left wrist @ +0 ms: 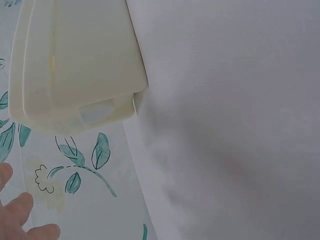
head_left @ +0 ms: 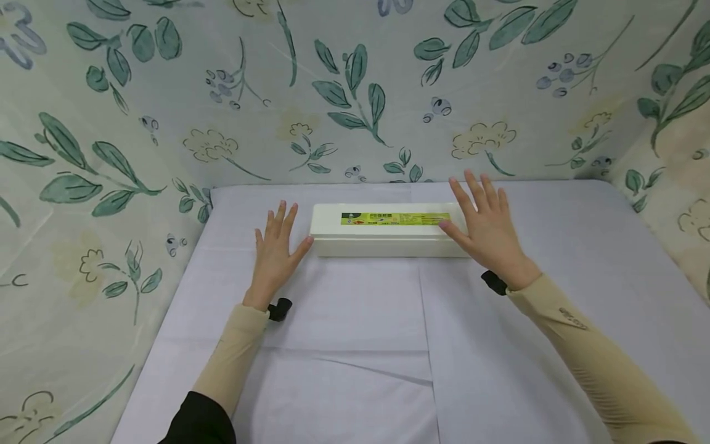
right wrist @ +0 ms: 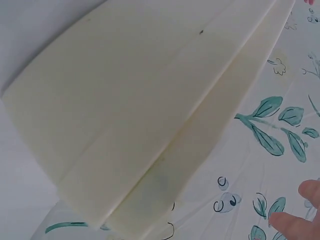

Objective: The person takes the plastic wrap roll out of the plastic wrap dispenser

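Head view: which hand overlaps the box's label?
The right hand: its thumb overlaps the right end of the label. The left hand is by the left end of the box.

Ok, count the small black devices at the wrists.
2: one black device at the wrist of the left hand, a second black device at the wrist of the right hand. Any under the sleeves would be hidden.

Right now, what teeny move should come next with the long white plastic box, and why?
Perhaps close the left grip and right grip gently on the long white plastic box, because both are spread open at its opposite ends and neither is curled around it.
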`<state>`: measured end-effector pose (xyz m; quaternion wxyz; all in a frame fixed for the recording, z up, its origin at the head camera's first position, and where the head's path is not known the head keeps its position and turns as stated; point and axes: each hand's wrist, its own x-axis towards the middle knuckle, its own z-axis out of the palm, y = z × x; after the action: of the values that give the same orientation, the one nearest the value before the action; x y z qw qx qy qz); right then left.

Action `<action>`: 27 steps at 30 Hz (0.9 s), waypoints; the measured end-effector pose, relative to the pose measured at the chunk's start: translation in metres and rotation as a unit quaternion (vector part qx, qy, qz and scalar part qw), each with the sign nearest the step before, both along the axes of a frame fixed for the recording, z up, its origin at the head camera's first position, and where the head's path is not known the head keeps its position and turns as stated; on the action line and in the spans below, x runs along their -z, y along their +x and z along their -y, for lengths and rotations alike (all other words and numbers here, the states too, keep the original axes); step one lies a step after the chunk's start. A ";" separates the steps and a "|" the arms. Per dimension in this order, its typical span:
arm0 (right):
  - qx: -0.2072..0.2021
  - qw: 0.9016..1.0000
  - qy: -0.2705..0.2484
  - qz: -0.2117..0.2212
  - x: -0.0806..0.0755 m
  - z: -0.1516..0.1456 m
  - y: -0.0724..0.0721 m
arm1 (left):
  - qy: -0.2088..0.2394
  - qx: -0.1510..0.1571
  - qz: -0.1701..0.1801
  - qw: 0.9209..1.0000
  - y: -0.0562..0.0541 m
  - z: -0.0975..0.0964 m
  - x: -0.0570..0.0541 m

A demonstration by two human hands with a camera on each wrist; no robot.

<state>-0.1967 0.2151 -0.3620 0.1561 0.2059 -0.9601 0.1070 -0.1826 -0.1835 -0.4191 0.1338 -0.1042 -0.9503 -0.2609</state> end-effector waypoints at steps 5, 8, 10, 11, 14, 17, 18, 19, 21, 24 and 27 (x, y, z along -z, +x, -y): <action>-0.013 1.000 0.001 -0.001 0.000 0.008 -0.001 | 0.031 0.012 0.015 0.999 -0.002 -0.003 0.002; -0.019 1.000 0.002 -0.001 0.000 0.012 -0.002 | 0.050 0.023 0.019 0.998 -0.004 -0.006 0.004; -0.021 1.000 0.003 0.000 0.000 0.015 -0.002 | 0.064 0.029 0.023 0.997 -0.005 -0.007 0.005; -0.022 1.000 0.006 0.000 0.000 0.016 -0.002 | 0.070 0.032 0.025 0.997 -0.005 -0.008 0.005; -0.023 1.000 0.011 0.003 0.002 0.019 -0.003 | 0.098 0.039 0.034 0.994 -0.006 -0.010 0.006; -0.028 1.000 0.012 0.005 0.003 0.022 -0.003 | 0.127 0.043 0.041 0.990 -0.007 -0.012 0.008; -0.029 0.999 0.011 0.006 0.003 0.023 -0.004 | 0.136 0.043 0.044 0.989 -0.007 -0.013 0.008; -0.030 0.999 0.012 0.005 0.003 0.024 -0.004 | 0.145 0.044 0.047 0.987 -0.007 -0.013 0.009; -0.033 0.999 0.011 0.006 0.003 0.026 -0.004 | 0.161 0.044 0.055 0.984 -0.008 -0.014 0.010; -0.037 0.999 0.010 0.012 0.003 0.030 -0.005 | 0.192 0.043 0.072 0.978 -0.010 -0.013 0.012; -0.044 0.999 0.007 0.017 0.003 0.034 -0.005 | 0.231 0.052 0.084 0.968 -0.012 -0.011 0.015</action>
<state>-0.2022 0.1811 -0.3649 0.1335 0.2468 -0.9535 0.1102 -0.1945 -0.1721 -0.4338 0.0607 -0.0973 -0.8655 -0.4876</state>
